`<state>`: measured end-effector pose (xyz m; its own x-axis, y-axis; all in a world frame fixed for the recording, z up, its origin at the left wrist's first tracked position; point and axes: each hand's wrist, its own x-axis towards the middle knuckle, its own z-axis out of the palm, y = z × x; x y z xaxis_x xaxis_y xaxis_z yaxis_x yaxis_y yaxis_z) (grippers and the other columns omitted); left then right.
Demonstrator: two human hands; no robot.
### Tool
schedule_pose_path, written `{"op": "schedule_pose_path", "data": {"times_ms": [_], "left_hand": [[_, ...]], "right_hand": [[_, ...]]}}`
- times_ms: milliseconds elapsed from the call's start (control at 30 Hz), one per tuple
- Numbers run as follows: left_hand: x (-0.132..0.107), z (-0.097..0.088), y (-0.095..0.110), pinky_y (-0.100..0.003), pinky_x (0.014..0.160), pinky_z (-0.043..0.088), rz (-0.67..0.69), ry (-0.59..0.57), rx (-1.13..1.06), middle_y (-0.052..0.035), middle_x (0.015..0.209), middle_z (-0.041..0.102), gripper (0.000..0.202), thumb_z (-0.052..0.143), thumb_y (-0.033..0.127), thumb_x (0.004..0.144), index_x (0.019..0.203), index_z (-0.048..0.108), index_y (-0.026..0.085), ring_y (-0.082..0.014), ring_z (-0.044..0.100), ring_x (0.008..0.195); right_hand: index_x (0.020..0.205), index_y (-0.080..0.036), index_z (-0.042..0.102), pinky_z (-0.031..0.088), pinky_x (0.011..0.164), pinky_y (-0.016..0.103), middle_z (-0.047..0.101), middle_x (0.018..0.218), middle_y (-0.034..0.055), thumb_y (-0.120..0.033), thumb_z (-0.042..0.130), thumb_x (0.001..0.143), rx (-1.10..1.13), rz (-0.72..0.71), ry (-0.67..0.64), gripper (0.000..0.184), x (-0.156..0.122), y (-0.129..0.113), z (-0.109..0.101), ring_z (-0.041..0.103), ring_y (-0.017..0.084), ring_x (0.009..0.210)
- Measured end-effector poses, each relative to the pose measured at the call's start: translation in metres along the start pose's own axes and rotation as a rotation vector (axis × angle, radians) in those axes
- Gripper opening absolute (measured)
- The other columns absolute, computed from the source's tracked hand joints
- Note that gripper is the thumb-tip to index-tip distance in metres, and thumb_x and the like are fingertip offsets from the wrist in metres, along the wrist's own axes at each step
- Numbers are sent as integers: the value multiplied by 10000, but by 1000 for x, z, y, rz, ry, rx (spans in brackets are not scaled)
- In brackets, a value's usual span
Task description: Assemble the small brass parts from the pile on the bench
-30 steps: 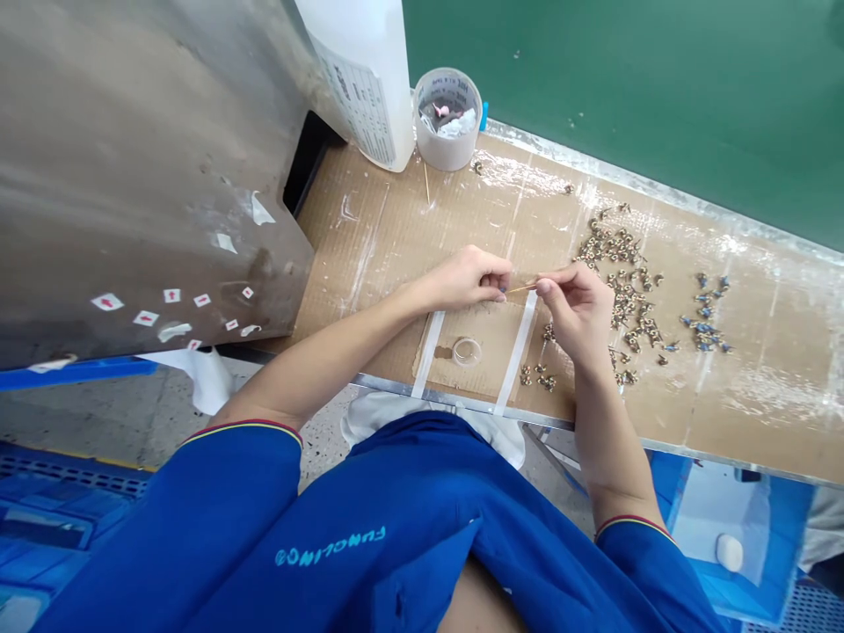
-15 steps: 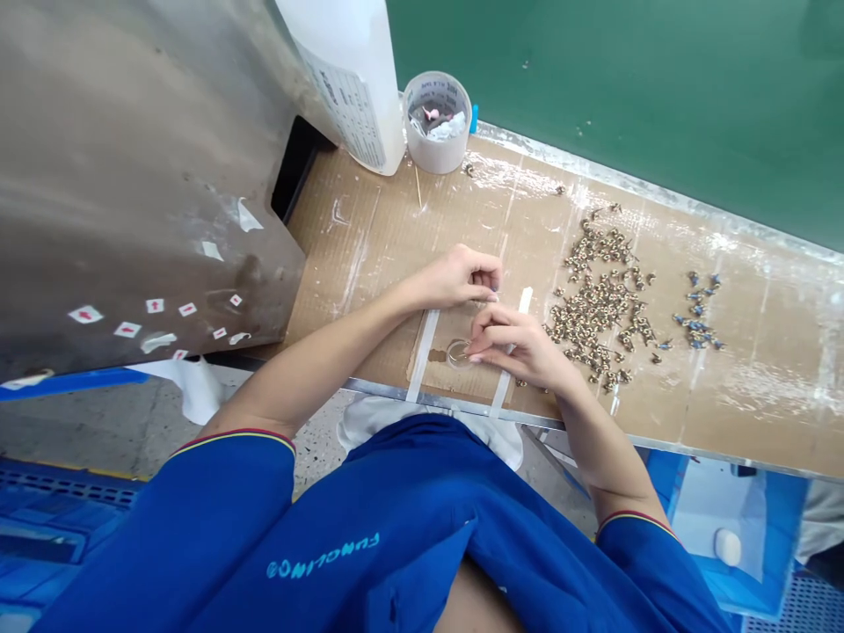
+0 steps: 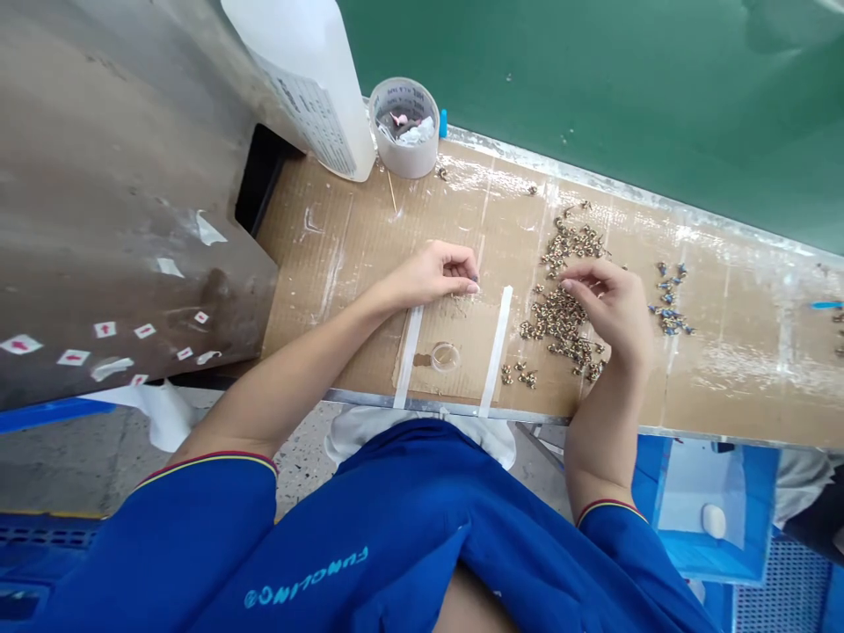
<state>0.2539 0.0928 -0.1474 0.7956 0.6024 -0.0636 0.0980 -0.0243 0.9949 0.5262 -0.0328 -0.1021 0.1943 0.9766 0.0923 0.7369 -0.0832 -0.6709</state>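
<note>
Brass rings (image 3: 560, 321) on corrugated cardboard (image 3: 316, 264)

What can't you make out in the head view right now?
Left hand: its fingers hide whatever they may pinch.
Right hand: its fingers hide anything at their tips.
Small brass-coloured parts: too small to tell their shape.
White bottle: top cut off by the frame edge; label too small to read.

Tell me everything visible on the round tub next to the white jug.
The round tub is a short, open-topped cylinder, whitish and plastic-looking, with dark printing inside its rim, too small to read. It stands upright on the cardboard at the green wall's edge. Inside are crumpled white scraps and a small pink bit. The white jug stands at its left, a small blue item at its right.
</note>
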Motion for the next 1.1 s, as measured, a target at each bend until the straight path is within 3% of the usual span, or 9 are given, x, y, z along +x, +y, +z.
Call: {"op": "schedule_pose_path", "data": {"times_ms": [233, 500, 767, 933, 1100], "left_hand": [[-1, -1, 1, -217, 607, 420, -13, 12, -9, -7, 673, 638, 123, 752, 206, 769, 769, 658, 126, -90, 559, 627], [0, 2, 3, -221, 633, 436, 5, -1, -7, 15, 654, 608, 114, 731, 192, 776, 749, 638, 132, -81, 535, 617], [-1, 2, 4, -221, 645, 437, 17, 5, 8, 13, 664, 618, 119, 732, 186, 784, 748, 633, 132, -85, 543, 639], [-1, 1, 4, -225, 648, 440, 10, -4, 22, 11, 673, 621, 139, 750, 196, 792, 754, 632, 132, -87, 547, 640], [-2, 1, 5, -225, 651, 441, 7, 9, 17, 12, 666, 618, 135, 752, 201, 783, 753, 640, 130, -89, 550, 645]], "right_hand": [[837, -257, 789, 482, 720, 382, 695, 813, 19, -180, 690, 832, -111, -77, -61, 126, 3, 6, 24, 621, 198, 747], [755, -238, 699, 473, 707, 371, 650, 805, 20, -171, 681, 830, -148, -107, -103, 102, 2, 6, 25, 594, 191, 725], [756, -244, 729, 475, 690, 362, 691, 766, 15, -193, 682, 844, -122, -87, -47, 112, 3, 1, 24, 596, 190, 690], [915, -265, 799, 510, 751, 388, 721, 854, 35, -203, 657, 887, -116, -137, -76, 158, 2, -1, 31, 645, 213, 776], [819, -257, 784, 533, 788, 405, 707, 864, 45, -198, 677, 872, -120, -145, -103, 133, 2, -4, 39, 661, 225, 812]]}}
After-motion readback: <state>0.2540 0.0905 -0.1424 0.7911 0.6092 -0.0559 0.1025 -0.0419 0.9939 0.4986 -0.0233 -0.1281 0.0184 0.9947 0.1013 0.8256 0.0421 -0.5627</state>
